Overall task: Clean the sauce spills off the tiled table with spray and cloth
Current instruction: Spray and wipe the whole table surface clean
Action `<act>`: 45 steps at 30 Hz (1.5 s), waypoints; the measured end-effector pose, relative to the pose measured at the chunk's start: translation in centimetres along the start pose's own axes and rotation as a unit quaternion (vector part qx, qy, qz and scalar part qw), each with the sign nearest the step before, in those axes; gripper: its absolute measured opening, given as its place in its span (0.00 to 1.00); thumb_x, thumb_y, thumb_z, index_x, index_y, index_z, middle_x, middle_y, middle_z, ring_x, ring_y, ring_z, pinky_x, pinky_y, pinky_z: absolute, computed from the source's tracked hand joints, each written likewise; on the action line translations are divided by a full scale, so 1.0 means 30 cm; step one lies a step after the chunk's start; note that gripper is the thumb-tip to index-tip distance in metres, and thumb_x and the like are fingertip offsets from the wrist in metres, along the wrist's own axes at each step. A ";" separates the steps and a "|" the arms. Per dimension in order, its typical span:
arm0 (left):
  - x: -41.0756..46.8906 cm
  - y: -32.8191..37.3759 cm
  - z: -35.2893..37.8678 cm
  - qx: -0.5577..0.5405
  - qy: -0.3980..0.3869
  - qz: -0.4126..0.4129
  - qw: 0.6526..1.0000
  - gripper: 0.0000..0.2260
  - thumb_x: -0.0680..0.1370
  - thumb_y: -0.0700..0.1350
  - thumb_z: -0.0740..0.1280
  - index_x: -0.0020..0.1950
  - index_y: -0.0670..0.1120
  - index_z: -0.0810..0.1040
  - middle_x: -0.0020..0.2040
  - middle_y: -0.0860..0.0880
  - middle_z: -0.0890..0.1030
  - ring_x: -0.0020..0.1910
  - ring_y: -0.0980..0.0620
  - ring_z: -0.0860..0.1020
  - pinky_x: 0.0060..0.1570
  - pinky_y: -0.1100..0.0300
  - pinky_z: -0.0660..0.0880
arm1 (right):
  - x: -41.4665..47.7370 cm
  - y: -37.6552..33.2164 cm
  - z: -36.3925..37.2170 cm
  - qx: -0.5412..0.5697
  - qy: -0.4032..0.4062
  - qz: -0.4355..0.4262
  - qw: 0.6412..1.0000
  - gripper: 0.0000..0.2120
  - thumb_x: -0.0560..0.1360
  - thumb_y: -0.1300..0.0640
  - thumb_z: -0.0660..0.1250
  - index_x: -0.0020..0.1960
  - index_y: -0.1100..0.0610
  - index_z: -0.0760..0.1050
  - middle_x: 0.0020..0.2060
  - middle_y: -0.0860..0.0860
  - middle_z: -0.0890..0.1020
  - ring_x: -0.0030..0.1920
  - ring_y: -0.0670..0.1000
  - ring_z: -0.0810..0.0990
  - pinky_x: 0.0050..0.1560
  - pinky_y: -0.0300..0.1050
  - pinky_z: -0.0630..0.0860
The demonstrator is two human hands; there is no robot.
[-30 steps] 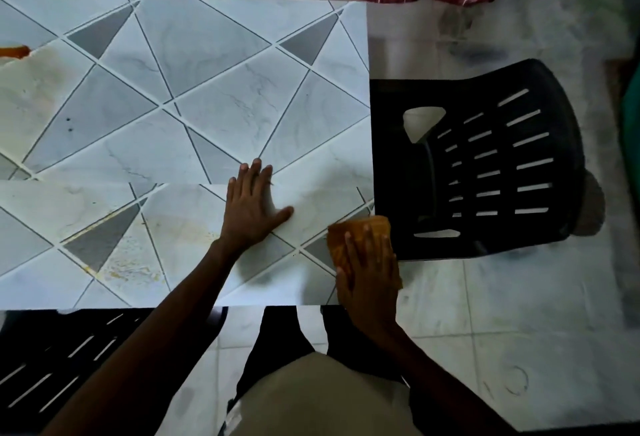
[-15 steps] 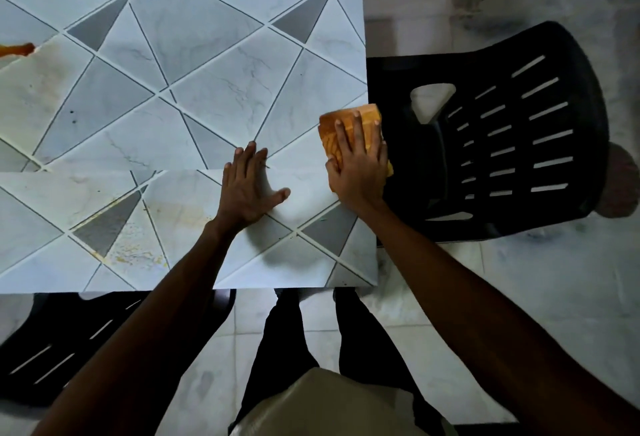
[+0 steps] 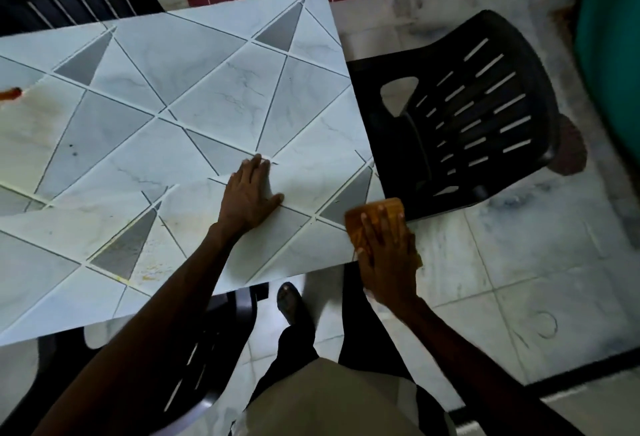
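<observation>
Cloth (image 3: 354,228) on near right corner of tabletop (image 3: 207,65), right hand (image 3: 384,255) pressing it with straight fingers, left hand (image 3: 251,193) spread flat alongside, yellow sauce stains (image 3: 152,273) near front edge, 1 black chair (image 3: 485,117) beside corner

Left hand (image 3: 251,193) flat on the surface (image 3: 194,65); right hand (image 3: 386,255) on cloth (image 3: 375,212) at its near right corner; chair (image 3: 460,117) to the right.

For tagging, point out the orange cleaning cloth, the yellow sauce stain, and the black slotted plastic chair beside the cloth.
Orange cleaning cloth (image 3: 354,226): head view, bare left edge.
Yellow sauce stain (image 3: 152,274): head view, middle.
Black slotted plastic chair (image 3: 530,72): head view, backrest.
</observation>
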State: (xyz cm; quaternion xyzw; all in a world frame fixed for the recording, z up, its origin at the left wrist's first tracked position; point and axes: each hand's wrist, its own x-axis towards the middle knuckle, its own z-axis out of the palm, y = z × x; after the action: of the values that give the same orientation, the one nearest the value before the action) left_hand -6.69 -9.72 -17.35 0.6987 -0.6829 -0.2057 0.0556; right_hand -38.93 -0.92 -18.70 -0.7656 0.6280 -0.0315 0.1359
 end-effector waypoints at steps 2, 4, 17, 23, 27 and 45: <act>-0.047 -0.048 -0.007 0.007 -0.007 0.016 1.000 0.38 0.73 0.65 0.59 0.76 0.42 0.65 0.77 0.41 0.64 0.75 0.39 0.63 0.73 0.44 0.64 | 0.093 -0.042 -0.002 -0.024 -0.003 0.016 1.000 0.31 0.80 0.45 0.54 0.82 0.48 0.53 0.81 0.54 0.54 0.80 0.65 0.52 0.74 0.69 0.55; -0.102 -0.101 -0.010 0.017 -0.014 0.021 1.000 0.37 0.75 0.64 0.59 0.77 0.42 0.64 0.78 0.42 0.63 0.76 0.40 0.62 0.73 0.45 0.63 | 0.211 -0.130 0.002 -0.035 -0.002 0.031 0.999 0.31 0.81 0.44 0.53 0.82 0.48 0.53 0.81 0.54 0.55 0.80 0.65 0.52 0.75 0.69 0.53; -0.172 -0.194 -0.022 -0.012 -0.029 0.021 0.999 0.33 0.76 0.60 0.60 0.76 0.43 0.65 0.77 0.44 0.64 0.76 0.42 0.63 0.72 0.45 0.63 | -0.067 -0.227 0.040 0.020 -0.001 -0.055 0.998 0.30 0.80 0.47 0.56 0.80 0.43 0.53 0.79 0.51 0.60 0.79 0.59 0.57 0.75 0.66 0.57; -0.193 -0.197 -0.011 -0.005 -0.038 0.027 0.999 0.32 0.75 0.57 0.55 0.76 0.42 0.65 0.77 0.42 0.64 0.75 0.38 0.64 0.68 0.40 0.64 | 0.259 -0.170 -0.007 0.000 -0.020 0.102 0.995 0.30 0.82 0.43 0.51 0.82 0.47 0.50 0.81 0.57 0.56 0.80 0.65 0.53 0.77 0.68 0.52; -0.198 -0.203 -0.033 -0.026 -0.055 0.046 0.997 0.32 0.74 0.53 0.52 0.76 0.41 0.65 0.77 0.40 0.64 0.75 0.36 0.64 0.67 0.37 0.66 | 0.310 -0.402 0.055 -0.029 -0.009 -0.037 0.999 0.32 0.78 0.46 0.59 0.80 0.47 0.57 0.79 0.55 0.61 0.78 0.66 0.57 0.76 0.67 0.55; -0.218 -0.170 -0.110 -0.093 -0.075 -0.002 0.993 0.31 0.74 0.50 0.53 0.78 0.44 0.63 0.80 0.48 0.58 0.79 0.47 0.57 0.76 0.43 0.56 | 0.377 -0.420 -0.001 -0.067 -0.077 -0.285 0.953 0.30 0.77 0.48 0.59 0.79 0.42 0.60 0.79 0.48 0.62 0.78 0.63 0.58 0.74 0.66 0.57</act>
State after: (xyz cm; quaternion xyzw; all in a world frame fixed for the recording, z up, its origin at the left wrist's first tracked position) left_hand -0.62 -3.70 -14.80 0.6742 -0.6619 -0.3204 0.0684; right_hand -24.55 -9.71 -16.94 -0.9202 0.3722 0.0323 0.1170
